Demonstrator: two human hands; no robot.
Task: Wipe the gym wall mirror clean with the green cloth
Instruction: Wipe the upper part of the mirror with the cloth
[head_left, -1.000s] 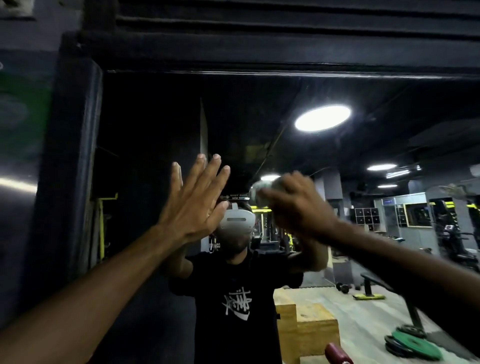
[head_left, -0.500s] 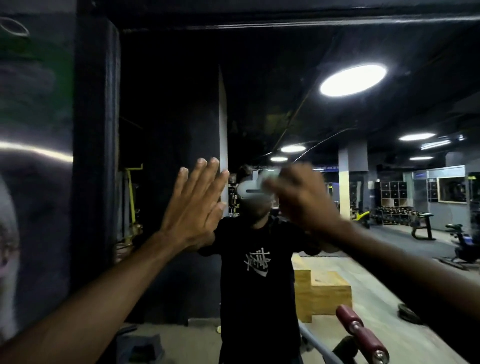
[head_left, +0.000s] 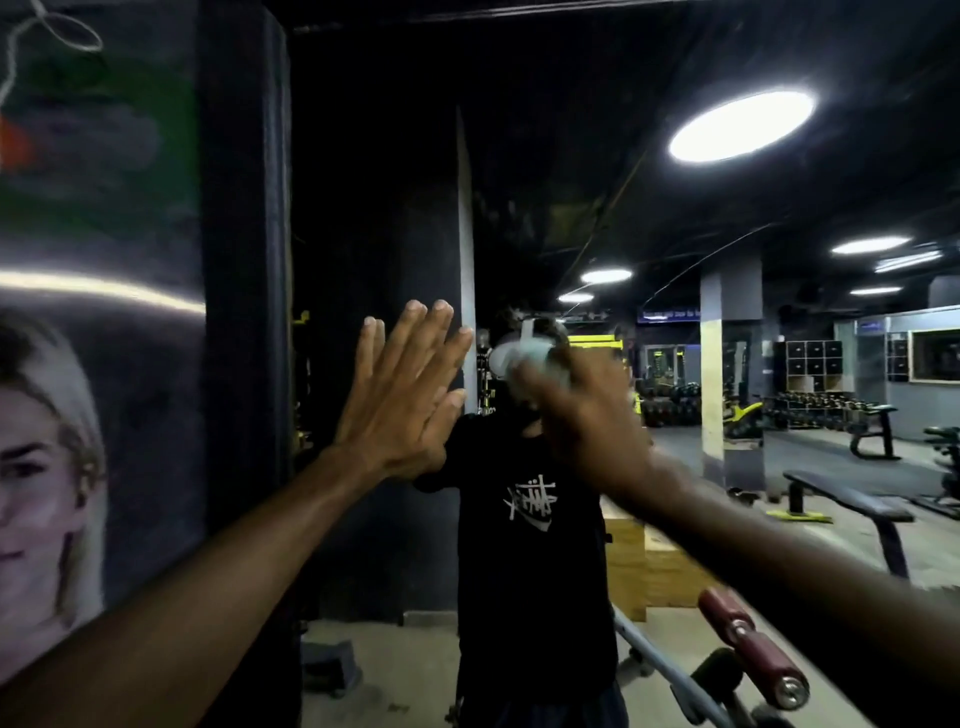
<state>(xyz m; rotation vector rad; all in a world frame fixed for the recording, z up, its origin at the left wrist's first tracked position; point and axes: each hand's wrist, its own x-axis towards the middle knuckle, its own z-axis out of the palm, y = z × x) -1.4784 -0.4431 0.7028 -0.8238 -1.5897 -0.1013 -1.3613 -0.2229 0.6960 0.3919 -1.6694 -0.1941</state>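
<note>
The gym wall mirror (head_left: 675, 218) fills the middle and right of the view and reflects a person in a black T-shirt and the gym behind. My left hand (head_left: 405, 400) is pressed flat on the glass, fingers straight and slightly apart, holding nothing. To its right, my right hand (head_left: 587, 415) is blurred and shut on the pale green cloth (head_left: 524, 358). It holds the cloth against the mirror at head height. Most of the cloth is hidden under my fingers.
A dark padded pillar (head_left: 244, 312) borders the mirror on the left, with a wall poster (head_left: 78, 389) beyond it. A bench with maroon roller pads (head_left: 748, 649) shows low at the right. The mirror also shows a wooden box (head_left: 660, 566), benches and ceiling lights.
My view has tilted down and to the left, showing more floor and the poster. My right hand has shifted slightly left with the cloth on the glass. My left hand stays flat on the mirror.
</note>
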